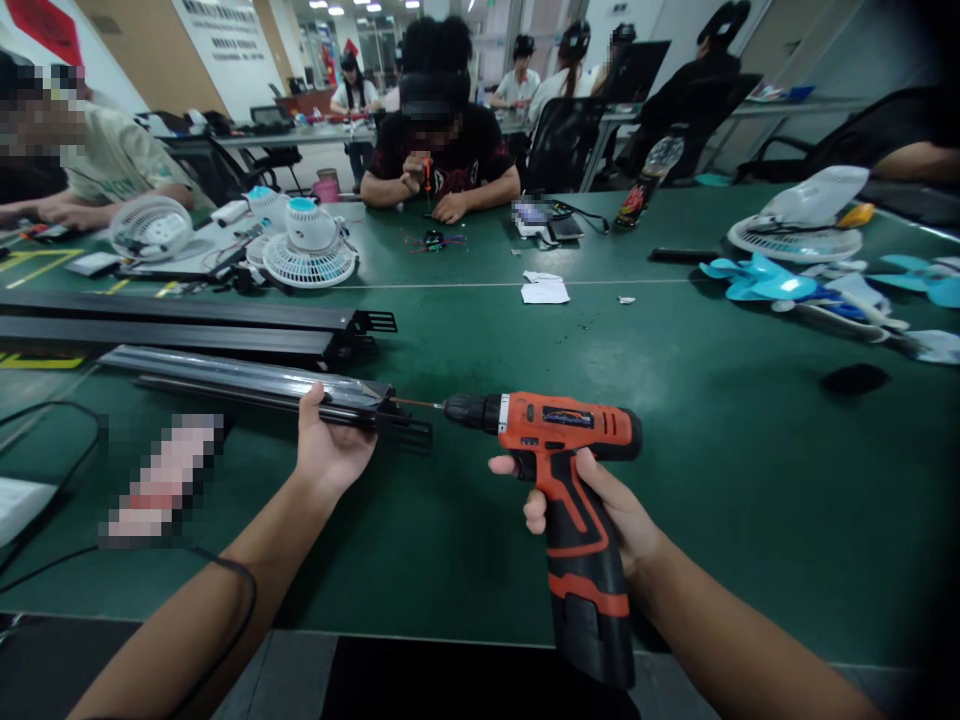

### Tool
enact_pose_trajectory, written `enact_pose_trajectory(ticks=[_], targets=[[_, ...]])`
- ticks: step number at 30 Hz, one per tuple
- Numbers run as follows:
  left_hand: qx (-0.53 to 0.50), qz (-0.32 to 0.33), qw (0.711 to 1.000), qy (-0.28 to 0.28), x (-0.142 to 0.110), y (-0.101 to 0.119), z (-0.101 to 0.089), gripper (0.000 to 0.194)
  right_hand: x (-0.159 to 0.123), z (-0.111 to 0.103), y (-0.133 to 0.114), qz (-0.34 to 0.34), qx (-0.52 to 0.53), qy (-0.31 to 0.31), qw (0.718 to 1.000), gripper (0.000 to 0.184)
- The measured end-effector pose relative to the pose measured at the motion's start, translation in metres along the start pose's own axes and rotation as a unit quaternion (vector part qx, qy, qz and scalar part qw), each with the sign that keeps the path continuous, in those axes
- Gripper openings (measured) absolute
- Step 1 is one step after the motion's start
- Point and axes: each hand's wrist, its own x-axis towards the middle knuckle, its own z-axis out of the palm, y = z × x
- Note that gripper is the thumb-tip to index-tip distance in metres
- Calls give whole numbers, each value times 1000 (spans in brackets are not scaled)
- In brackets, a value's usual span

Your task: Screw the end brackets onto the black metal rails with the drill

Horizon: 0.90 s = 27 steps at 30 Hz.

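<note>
Orange-and-black drill [566, 437] sat in the right hand [628, 515], fingers wrapped around the grip, index finger across the trigger. Left hand [334, 445] was partly closed around a dark metal bar [247, 373] near its end, thumb on top. Thin bit [416, 404] ran from the drill to that bar end, between both hands; depth inside couldn't be told. More black bars [225, 335] lay beyond the left hand. White paper [545, 291] was ahead of the drill, blue fan blades [765, 278] farther out, right of the right hand.
</note>
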Motion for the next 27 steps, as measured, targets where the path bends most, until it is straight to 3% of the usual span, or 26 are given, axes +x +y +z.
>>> enact_pose_trajectory(ticks=[5,13,27], targets=[[-4,3,1000,9,-2,0,2,36,3,-4,5,-6,-12,2,1000,77],[-12,2,1000,8,-2,-1,3,36,8,2,6,-15,-19,12,1000,55],[5,12,1000,8,-3,0,5,33,5,1,2,-8,-51,28,998,49]])
